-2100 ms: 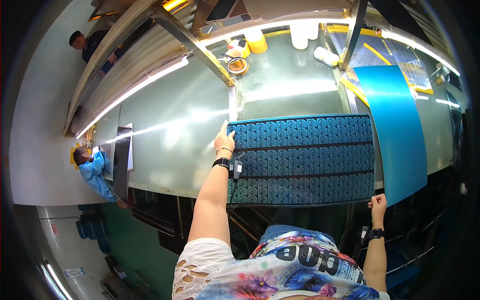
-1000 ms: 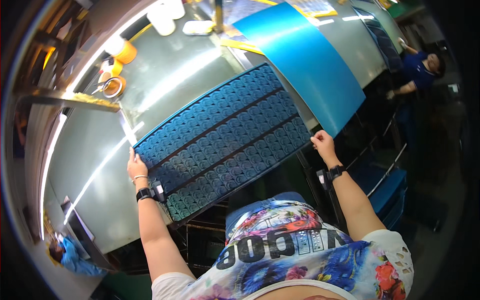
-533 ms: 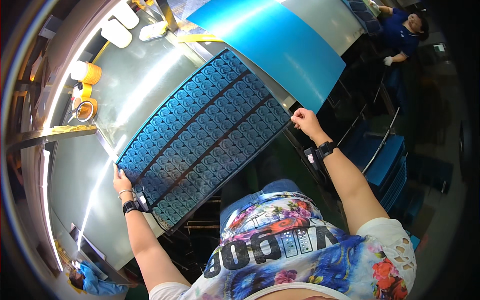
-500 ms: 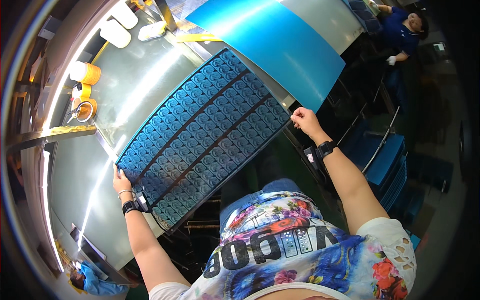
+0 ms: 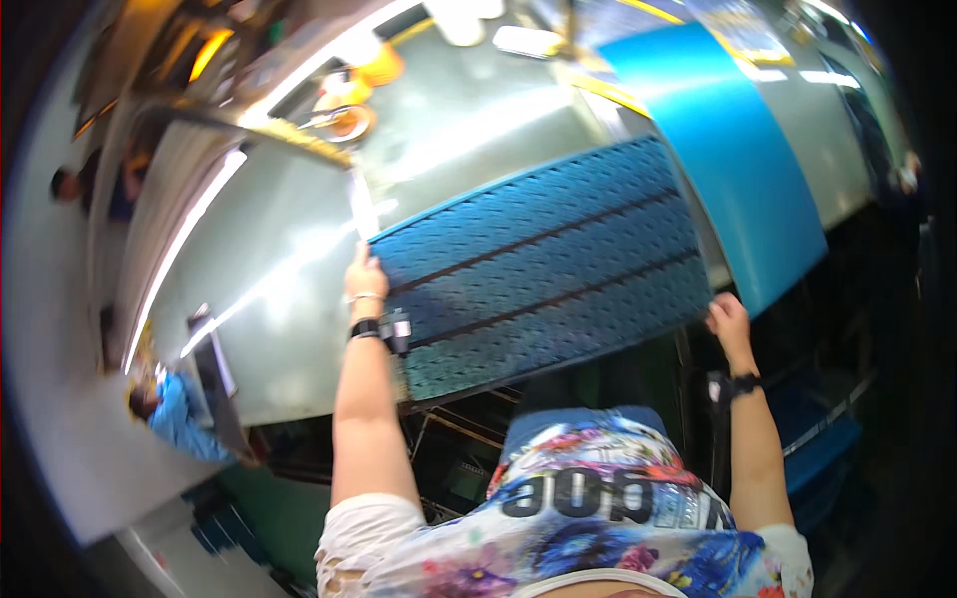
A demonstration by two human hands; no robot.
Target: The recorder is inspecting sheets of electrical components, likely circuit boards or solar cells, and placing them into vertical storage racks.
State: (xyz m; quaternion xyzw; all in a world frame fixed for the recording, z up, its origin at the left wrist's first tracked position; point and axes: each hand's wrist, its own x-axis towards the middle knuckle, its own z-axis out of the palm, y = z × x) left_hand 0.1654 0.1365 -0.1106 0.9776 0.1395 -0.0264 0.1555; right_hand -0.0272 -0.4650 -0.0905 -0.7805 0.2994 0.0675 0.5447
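A large dark blue patterned sheet (image 5: 538, 269), divided by dark bands running along its length, spans the space between my hands. My left hand (image 5: 365, 277) is closed on its left edge, near the far left corner. At the near right corner, my right hand (image 5: 731, 321) pinches the sheet between thumb and fingers. Its far part lies over the grey tabletop, while the near edge is in front of my body. Motion blur smears the fine pattern.
A smooth bright blue sheet (image 5: 718, 149) lies just beyond the right end. On the grey table (image 5: 469, 149) stand orange tape rolls (image 5: 349, 95) and white containers (image 5: 459, 20) at the back. A person in blue (image 5: 179, 414) is at the far left.
My view has turned left, so the scene sits farther right and the patterned sheet lies more level in the picture. Both hands still hold its edges.
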